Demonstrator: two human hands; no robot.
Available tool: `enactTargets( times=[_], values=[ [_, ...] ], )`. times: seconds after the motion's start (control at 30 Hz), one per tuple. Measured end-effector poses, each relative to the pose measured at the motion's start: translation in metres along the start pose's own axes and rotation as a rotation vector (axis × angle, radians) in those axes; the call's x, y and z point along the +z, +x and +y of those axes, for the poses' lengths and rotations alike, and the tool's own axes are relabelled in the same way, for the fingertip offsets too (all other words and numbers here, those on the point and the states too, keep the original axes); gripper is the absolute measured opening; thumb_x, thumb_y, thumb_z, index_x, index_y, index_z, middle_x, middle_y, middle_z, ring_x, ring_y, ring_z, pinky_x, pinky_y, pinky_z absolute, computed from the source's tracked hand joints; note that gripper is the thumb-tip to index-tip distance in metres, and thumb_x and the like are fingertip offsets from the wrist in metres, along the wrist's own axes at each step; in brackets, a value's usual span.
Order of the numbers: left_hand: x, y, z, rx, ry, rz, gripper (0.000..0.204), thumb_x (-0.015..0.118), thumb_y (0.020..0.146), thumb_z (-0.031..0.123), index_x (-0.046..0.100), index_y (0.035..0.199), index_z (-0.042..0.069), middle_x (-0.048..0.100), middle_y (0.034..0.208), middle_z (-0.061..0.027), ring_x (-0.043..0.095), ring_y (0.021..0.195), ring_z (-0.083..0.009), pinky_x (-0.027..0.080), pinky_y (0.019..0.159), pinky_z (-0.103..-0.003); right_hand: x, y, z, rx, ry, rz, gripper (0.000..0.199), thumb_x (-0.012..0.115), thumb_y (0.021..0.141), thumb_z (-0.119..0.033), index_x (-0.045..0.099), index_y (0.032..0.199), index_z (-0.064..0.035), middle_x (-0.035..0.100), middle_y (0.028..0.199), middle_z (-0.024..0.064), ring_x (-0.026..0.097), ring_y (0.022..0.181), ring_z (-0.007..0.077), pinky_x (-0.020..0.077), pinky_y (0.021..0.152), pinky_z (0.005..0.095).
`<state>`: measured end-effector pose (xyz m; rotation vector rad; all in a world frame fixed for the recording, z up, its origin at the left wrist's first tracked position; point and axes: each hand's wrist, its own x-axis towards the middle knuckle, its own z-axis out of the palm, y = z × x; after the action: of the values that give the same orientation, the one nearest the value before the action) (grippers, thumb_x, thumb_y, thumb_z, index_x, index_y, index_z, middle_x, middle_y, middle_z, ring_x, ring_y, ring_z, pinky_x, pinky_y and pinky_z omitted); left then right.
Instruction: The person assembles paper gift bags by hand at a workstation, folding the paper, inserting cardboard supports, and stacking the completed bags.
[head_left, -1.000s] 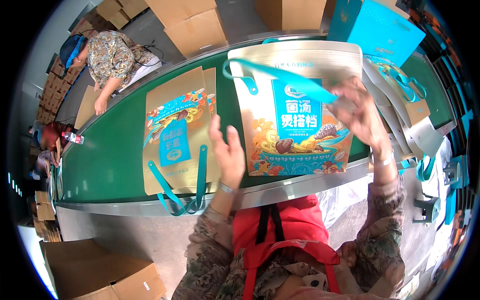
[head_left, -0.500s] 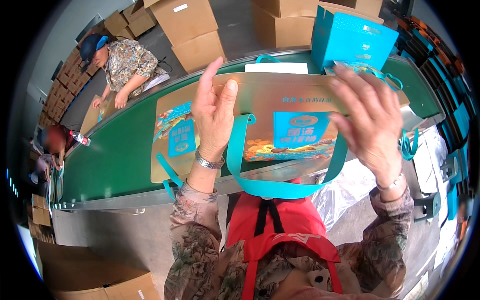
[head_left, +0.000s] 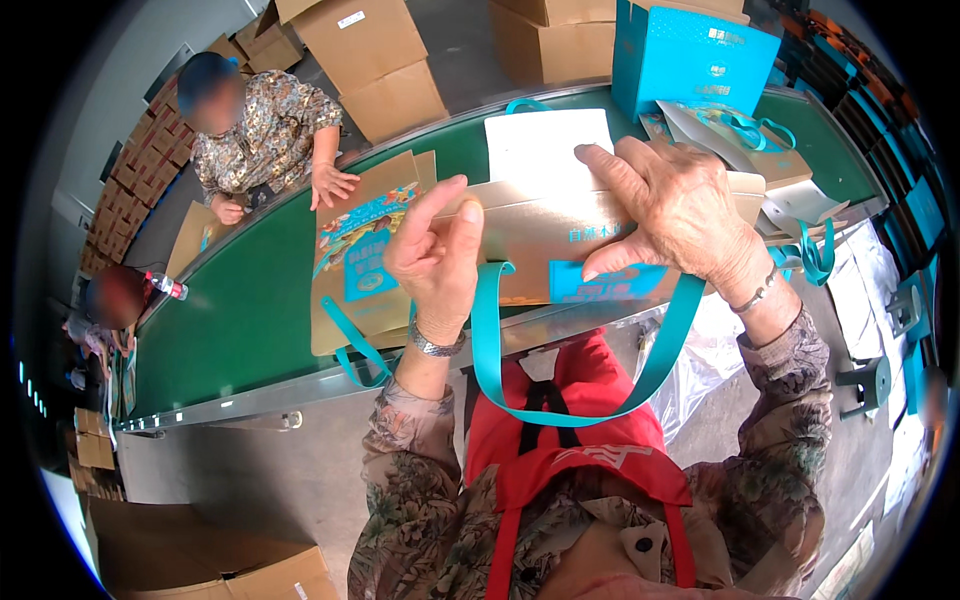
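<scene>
A gold cardboard gift box (head_left: 535, 215) with a teal printed panel stands at the near edge of the green conveyor belt, its top edge leaning toward me. From it a wide teal ribbon handle (head_left: 488, 345) loops down in front of my red apron. My left hand (head_left: 440, 260) is at the box's left end, thumb and forefinger apart, its other fingers partly hidden. My right hand (head_left: 685, 205) closes over the top edge at the right, fingers across it and thumb down the printed front. To the left, a flat gold carton (head_left: 345, 325) with a teal ribbon (head_left: 355, 340) lies on the belt.
Across the green belt (head_left: 235, 320), a co-worker's hand (head_left: 330, 185) touches the flat carton. A white panel (head_left: 548, 145) lies beyond my box. A teal box (head_left: 690, 65) stands at the back right, with more gold cartons (head_left: 780, 160) nearby. A bottle (head_left: 167, 286) lies at the left.
The box front has tipped, so less of its printed panel shows. My right hand has come down onto its top edge. The co-worker has reached over to the flat carton. The view has shifted slightly.
</scene>
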<state>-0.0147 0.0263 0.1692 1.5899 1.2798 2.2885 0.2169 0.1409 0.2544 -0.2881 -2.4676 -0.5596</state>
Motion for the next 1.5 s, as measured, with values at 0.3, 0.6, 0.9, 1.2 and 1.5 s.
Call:
enactTargets(
  times=[0.3,0.6,0.9,1.2,1.5],
  values=[
    [-0.024,0.016,0.065,0.136,0.694,-0.536,0.081,0.094,0.068,0.026,0.060,0.140,0.008,0.065,0.118,-0.0103,0.062,0.109,-0.0316,0.049,0.097,-0.045,-0.011,-0.013,-0.008,0.130,0.235,-0.221,0.078,0.075,0.064,-0.072,0.065,0.109,-0.0091,0.067,0.086,0.0075,0.070,0.076,0.0329,0.0549,0.066,0.0423],
    [0.001,0.028,0.070,0.364,0.857,-0.782,0.035,0.080,0.085,0.026,0.066,0.113,0.010,0.070,0.095,-0.0048,0.066,0.087,-0.0239,0.045,0.090,-0.043,-0.017,-0.007,-0.002,0.046,0.196,-0.313,0.052,0.071,0.080,-0.061,0.072,0.096,-0.0114,0.070,0.090,0.0076,0.069,0.077,0.0331,0.0532,0.064,0.0420],
    [-0.005,0.031,0.069,0.225,0.761,-0.731,0.020,0.080,0.087,0.024,0.074,0.092,0.005,0.067,0.072,-0.0103,0.065,0.065,-0.0279,0.048,0.061,-0.038,-0.021,-0.017,-0.023,-0.002,-0.037,0.183,0.044,0.084,0.071,-0.026,0.076,0.113,-0.0138,0.068,0.105,-0.0004,0.063,0.095,0.0222,0.0488,0.078,0.0372],
    [0.046,0.032,0.092,0.591,0.932,-0.680,0.018,0.076,0.090,0.015,0.070,0.104,0.006,0.070,0.100,-0.0106,0.068,0.085,-0.0334,0.053,0.076,-0.043,-0.014,-0.030,0.004,-0.016,0.283,0.127,0.017,0.073,0.076,-0.022,0.072,0.089,-0.0123,0.057,0.085,0.0016,0.063,0.083,0.0213,0.0520,0.068,0.0341],
    [0.061,0.033,0.064,0.407,0.659,-0.737,0.011,0.074,0.090,0.009,0.064,0.094,0.008,0.065,0.083,-0.0062,0.065,0.070,-0.0260,0.048,0.061,-0.038,-0.041,-0.069,0.037,0.242,0.074,0.209,0.023,0.083,0.078,-0.030,0.073,0.089,-0.0119,0.064,0.088,-0.0010,0.064,0.083,0.0221,0.0530,0.070,0.0376]
  ],
)
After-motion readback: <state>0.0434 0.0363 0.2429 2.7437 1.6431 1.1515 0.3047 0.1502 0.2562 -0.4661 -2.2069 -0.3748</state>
